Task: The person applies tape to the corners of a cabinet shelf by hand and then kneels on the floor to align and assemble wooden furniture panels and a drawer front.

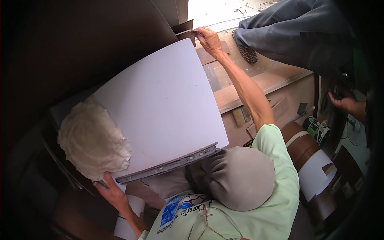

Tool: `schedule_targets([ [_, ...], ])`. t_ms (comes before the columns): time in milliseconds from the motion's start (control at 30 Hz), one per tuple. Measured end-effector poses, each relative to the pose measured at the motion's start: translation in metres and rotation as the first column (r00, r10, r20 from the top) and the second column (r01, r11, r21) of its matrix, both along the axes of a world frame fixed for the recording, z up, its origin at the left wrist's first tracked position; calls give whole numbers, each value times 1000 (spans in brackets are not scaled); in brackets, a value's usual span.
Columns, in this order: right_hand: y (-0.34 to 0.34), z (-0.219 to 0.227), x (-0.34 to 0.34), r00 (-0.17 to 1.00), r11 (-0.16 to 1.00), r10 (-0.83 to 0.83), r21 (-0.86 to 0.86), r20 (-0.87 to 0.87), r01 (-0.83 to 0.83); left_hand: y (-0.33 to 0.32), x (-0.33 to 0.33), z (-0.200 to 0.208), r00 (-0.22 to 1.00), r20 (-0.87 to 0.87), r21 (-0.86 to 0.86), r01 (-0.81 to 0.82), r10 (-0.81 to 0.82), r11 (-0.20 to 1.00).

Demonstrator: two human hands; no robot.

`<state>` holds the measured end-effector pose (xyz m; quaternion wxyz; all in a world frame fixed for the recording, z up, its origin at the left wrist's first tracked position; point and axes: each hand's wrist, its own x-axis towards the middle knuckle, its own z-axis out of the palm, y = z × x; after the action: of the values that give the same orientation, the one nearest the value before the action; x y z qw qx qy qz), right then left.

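A white panel [160, 100] lies tilted in front of me, with a grey metal drawer slide [168, 163] along its near edge. My left hand [111, 193] is closed around the panel's near left corner, thumb on top; its other fingers are partly hidden. Just above that thumb, a crumpled cream cloth wad [94, 140] rests on the panel's left part. My right arm stretches to the far corner, where my right hand [209, 41] pinches a thin brown strip [185, 33] beside the panel's edge. My grey-clad knee [244, 178] is bent under the near side.
Behind the panel stands a large dark brown board [88, 36]. Brown offcuts lie on a wooden step [260, 80] at right. Another person's grey trouser leg [288, 32] and hand [347, 102] are at far right, above a brown-and-white curved sheet [316, 172] and a dark green container [317, 127].
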<state>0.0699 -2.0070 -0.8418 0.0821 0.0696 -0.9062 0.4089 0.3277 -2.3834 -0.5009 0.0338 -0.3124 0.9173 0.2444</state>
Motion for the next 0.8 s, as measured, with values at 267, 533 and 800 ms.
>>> schedule_targets([
  [267,-28,-16,14,989,931,-50,-352,136,96,-4,7,-7,998,-59,36,-18,20,999],
  [533,-50,82,43,920,934,318,242,-230,-263,-5,8,-2,999,-23,85,-46,48,995],
  [800,-55,71,-2,875,786,474,400,98,-471,-2,9,4,998,50,81,-47,43,996],
])
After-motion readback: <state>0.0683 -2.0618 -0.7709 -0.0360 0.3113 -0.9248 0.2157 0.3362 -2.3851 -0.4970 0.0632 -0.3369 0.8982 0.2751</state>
